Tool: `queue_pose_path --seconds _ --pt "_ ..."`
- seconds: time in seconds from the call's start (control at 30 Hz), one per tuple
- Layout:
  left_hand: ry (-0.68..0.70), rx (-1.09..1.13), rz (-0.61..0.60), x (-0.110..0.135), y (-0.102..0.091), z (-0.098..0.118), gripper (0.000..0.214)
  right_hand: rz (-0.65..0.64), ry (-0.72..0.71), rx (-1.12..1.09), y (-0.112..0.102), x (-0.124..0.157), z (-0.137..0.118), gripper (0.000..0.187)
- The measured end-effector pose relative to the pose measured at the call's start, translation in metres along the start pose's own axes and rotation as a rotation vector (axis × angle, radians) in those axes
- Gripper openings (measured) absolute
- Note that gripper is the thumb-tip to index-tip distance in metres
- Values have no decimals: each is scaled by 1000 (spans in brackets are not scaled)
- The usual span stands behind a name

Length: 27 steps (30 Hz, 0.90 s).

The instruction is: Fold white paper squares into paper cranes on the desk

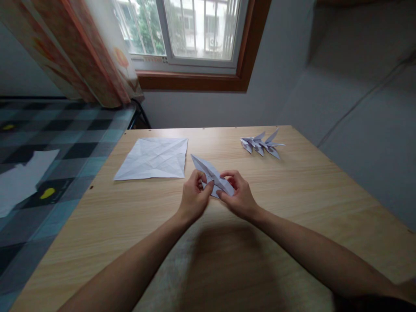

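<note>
While fingers of the left hand (194, 194) and right hand (241, 196) pinch the folded paper (213, 173) near mid-frame (delicate stuff, this), uneven thumb pressure could crease it crookedly or tear it.

The left hand (195, 194) and right hand (240, 196) partly hide the folded paper (215, 174).
</note>
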<state>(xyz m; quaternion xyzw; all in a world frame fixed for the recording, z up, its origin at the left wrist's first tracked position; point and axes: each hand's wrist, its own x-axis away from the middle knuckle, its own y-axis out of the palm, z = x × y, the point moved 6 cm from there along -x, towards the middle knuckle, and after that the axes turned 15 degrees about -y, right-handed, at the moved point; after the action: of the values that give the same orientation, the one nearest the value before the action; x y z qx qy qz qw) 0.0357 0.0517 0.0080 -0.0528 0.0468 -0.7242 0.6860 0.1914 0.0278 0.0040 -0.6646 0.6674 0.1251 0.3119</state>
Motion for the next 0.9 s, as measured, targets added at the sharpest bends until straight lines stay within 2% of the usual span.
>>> queue_pose_path --seconds 0.17,0.27,0.37,0.47,0.57,0.67,0.8,0.87,0.9 --pt "-32 37 -61 0 3 -2 18 65 -61 123 -6 0 -4 36" --pt "16 -47 -59 2 3 3 26 122 -120 153 -10 -1 -8 29" --pt "60 -96 -82 3 5 6 33 106 -176 143 -11 -2 -13 19" --pt "90 -48 -110 5 5 7 35 86 -47 35 -10 -2 -4 11" --pt "85 48 -117 7 5 6 43 160 110 -119 -13 -4 10 11" --pt "24 162 -142 9 7 6 66 212 195 -302 -12 -7 21 27" --pt "-78 354 -128 4 7 2 98 186 321 -558 -3 -8 28 52" --pt "-126 415 -138 -1 7 -2 96 157 363 -643 1 -7 28 57" --pt "-149 426 -157 -2 8 -4 88 132 378 -676 3 -7 26 57"
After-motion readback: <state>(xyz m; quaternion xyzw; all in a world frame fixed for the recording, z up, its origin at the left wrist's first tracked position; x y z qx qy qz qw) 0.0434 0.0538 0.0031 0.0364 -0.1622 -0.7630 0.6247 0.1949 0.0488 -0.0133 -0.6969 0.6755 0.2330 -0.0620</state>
